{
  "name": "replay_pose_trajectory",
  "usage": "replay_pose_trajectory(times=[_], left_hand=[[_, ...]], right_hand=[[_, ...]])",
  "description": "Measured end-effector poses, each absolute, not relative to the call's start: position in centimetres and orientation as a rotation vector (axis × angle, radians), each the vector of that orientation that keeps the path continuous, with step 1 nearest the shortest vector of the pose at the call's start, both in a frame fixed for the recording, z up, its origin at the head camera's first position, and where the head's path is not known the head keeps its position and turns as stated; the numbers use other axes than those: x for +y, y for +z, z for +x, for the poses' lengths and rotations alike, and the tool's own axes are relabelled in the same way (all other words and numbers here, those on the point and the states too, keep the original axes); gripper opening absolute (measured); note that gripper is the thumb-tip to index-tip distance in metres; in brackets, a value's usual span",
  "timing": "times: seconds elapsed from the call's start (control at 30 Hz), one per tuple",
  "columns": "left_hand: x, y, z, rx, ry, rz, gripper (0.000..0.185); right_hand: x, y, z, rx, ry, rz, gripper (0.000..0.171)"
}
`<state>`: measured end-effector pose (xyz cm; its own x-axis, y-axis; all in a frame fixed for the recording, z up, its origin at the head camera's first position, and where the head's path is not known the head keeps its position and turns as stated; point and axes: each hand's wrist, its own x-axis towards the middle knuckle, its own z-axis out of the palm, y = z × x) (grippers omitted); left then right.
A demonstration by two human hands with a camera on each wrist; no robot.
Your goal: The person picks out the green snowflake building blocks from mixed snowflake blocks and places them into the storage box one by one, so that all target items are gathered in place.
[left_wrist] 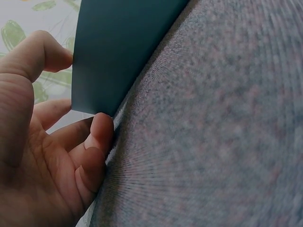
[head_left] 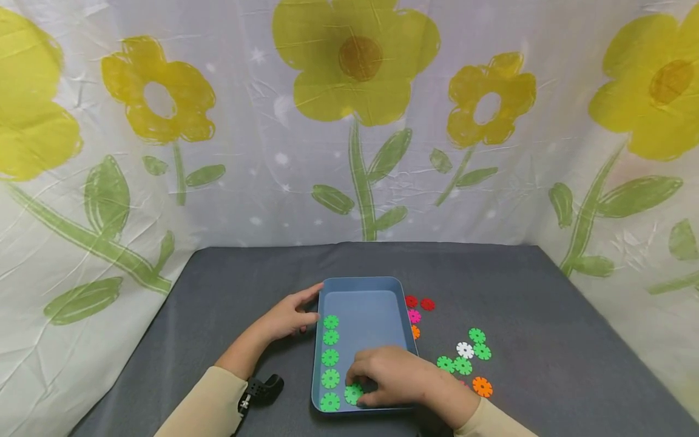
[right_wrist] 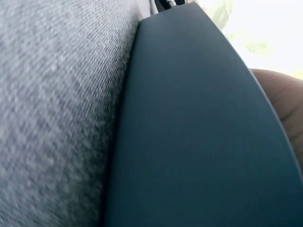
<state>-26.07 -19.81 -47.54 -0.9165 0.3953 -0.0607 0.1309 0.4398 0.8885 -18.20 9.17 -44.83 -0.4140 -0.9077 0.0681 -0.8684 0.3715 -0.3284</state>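
Right hand (head_left: 395,377) curls over a green disc (head_left: 353,393), half hiding it in the tray (head_left: 360,285); left hand (head_left: 288,317), relaxed, touches the tray's wall

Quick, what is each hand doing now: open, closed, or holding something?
Left hand: open, fingers resting against the blue tray outer wall.
Right hand: inside the tray, fingers pinching a green disc.

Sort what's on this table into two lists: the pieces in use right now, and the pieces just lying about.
In use:
- blue tray, steadied by the left hand
- column of green discs inside it
- green disc under the right hand

Lying about:
- green and white discs right of the tray
- red discs, pink disc
- orange disc
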Motion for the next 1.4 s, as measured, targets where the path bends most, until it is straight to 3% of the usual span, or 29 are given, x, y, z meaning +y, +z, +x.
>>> replay_pose_trajectory(times=[0.33, 0.8, 1.4], left_hand=[[-19.8, -47.5, -26.2, 2.444, 1.475, 0.481, 0.078], [-19.8, -47.7, -26.2, 2.450, 1.465, 0.475, 0.078], [-19.8, -47.7, -26.2, 2.441, 1.473, 0.473, 0.078]], right_hand=[[9.5, -43.9, -18.0, 2.460, -0.482, -1.646, 0.022], [13.9, -39.0, -18.9, 2.631, -0.689, -1.452, 0.021], [23.3, -38.0, -23.0, 2.797, -0.957, -0.921, 0.024]])
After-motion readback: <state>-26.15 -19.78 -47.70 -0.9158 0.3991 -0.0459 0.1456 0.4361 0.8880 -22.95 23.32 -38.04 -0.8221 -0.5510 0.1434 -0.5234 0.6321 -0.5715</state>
